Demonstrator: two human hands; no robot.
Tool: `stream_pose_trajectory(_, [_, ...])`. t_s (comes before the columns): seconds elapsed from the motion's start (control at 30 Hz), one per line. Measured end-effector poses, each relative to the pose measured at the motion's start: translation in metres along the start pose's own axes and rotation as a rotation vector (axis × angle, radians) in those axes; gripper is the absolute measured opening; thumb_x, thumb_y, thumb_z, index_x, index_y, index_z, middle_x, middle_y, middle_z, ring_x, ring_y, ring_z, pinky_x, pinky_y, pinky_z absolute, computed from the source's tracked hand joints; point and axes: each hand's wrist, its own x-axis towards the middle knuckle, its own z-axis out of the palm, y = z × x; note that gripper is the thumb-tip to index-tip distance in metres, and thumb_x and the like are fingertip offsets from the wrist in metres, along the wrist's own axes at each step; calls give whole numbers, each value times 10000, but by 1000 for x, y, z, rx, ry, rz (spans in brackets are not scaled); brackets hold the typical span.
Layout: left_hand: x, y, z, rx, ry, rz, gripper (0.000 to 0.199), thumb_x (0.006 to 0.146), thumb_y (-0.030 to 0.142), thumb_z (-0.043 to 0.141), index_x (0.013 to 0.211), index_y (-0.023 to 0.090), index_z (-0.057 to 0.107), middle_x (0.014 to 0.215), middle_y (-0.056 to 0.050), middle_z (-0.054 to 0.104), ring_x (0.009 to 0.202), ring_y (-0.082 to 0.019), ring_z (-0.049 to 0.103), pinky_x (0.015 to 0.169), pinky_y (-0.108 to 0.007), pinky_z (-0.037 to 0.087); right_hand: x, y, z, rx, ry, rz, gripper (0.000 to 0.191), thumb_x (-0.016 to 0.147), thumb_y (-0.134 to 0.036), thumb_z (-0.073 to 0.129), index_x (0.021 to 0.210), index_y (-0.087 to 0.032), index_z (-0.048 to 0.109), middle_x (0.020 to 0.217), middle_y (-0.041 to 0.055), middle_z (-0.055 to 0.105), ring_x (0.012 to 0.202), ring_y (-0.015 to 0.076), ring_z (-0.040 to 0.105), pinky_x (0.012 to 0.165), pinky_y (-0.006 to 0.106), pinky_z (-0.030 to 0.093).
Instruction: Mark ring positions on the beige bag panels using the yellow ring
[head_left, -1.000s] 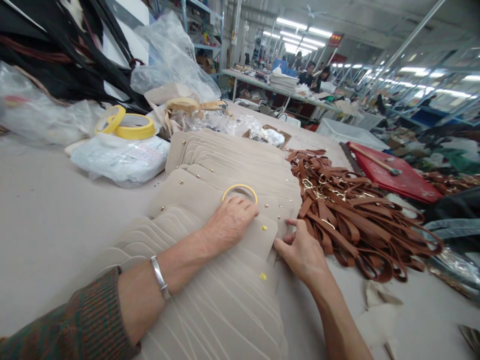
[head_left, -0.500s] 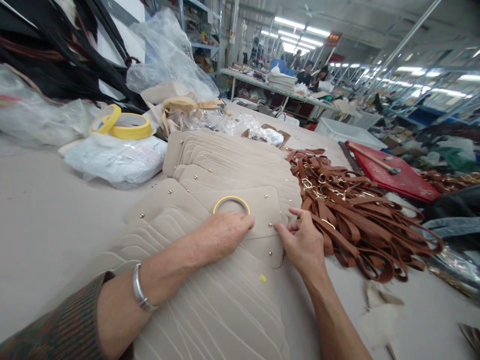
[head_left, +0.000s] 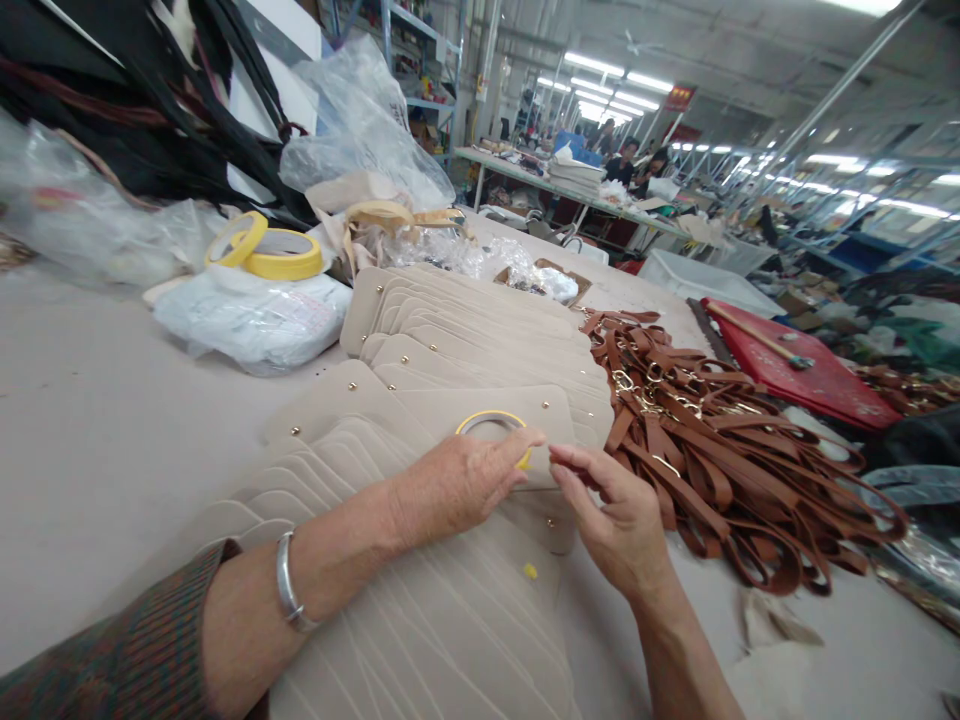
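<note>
My left hand [head_left: 476, 482] is closed around a thin roll of yellow tape [head_left: 491, 414], its ring standing up past my knuckles. Just right of it, my right hand [head_left: 619, 515] has thumb and index finger pinched near the tape's edge; whatever sits between those tips is too small to make out. Beneath both hands lies a beige leather-like panel [head_left: 420, 408] with small gold studs. It rests on overlapping rows of similar beige panels [head_left: 420, 620]. A small yellow scrap [head_left: 530, 571] sits on the near rows.
Brown straps with gold hardware [head_left: 720, 440] are heaped at the right, beside a red board [head_left: 810, 375] carrying a stick-like tool. Yellow tape rolls [head_left: 285, 256] sit on a plastic-wrapped packet [head_left: 255, 320] at the left. People [head_left: 630, 165] are near a far table.
My left hand has lifted slightly and moved right with the tape roll. My right hand has left the panel's studded edge, and its fingertips have drawn together near the left hand.
</note>
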Motion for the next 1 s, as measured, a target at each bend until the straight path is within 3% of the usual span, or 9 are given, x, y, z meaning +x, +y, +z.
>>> stream_pose_trajectory(0.1, [0,3,-2,9,-51,-25,367,945,230,470,1285,144,361,848,-45,682,717,-193,674,565,-246,467,1,-5,6,-52,-27,-144,219,879,-168,544,1076,-194,638,948,59,686,809,147,637,705,268,523])
stream_pose_trajectory(0.23, [1,6,-4,-9,-71,-30,316,956,234,455,1250,156,369,889,-50,679,713,-186,669,539,-237,435,1,-7,11,-118,-25,-248,163,880,-127,538,991,-190,640,922,60,693,842,146,651,757,263,525])
stream_pose_trajectory(0.37, [1,8,-3,-46,-56,-13,248,950,205,446,1191,174,398,871,-30,668,708,-168,652,555,-232,417,-1,-9,16,-188,-3,-277,141,874,-103,517,867,-189,630,784,21,682,711,117,639,690,229,499])
stream_pose_trajectory(0.53, [2,8,0,-59,27,-10,44,944,201,454,975,177,474,775,-6,629,689,-158,617,564,-236,388,-2,-11,19,-338,135,-312,116,828,-86,542,801,-165,623,667,-5,647,564,92,584,601,201,461])
stream_pose_trajectory(0.63, [3,8,-1,-57,57,26,95,953,197,430,874,178,478,757,-1,604,702,-154,592,599,-243,393,-3,-13,20,-360,173,-309,115,819,-96,545,797,-162,637,642,-11,642,538,84,581,589,192,461])
stream_pose_trajectory(0.73, [4,8,-3,-31,70,57,131,953,181,410,847,177,486,778,-4,590,720,-147,571,630,-241,401,-3,-17,22,-322,199,-194,101,803,-142,567,801,-177,662,629,-21,648,520,86,587,569,192,467])
stream_pose_trajectory(0.8, [4,8,-4,22,66,53,121,938,170,418,849,178,499,759,-2,571,692,-145,556,601,-241,393,-4,-20,23,-230,185,-23,91,796,-196,588,788,-183,677,616,-19,653,501,96,581,529,200,465])
stream_pose_trajectory(0.9, [4,10,-4,96,91,62,136,932,178,408,846,176,513,727,-4,549,643,-145,536,553,-245,374,-3,-25,23,50,118,291,157,789,-300,615,721,-172,673,528,-16,619,439,107,545,442,209,436])
stream_pose_trajectory(1.0, [3,14,-5,125,172,93,189,947,192,360,837,172,513,704,-6,539,605,-137,515,525,-244,351,-2,-23,24,337,82,485,238,762,-374,661,672,-153,652,473,-16,579,407,107,524,416,216,432])
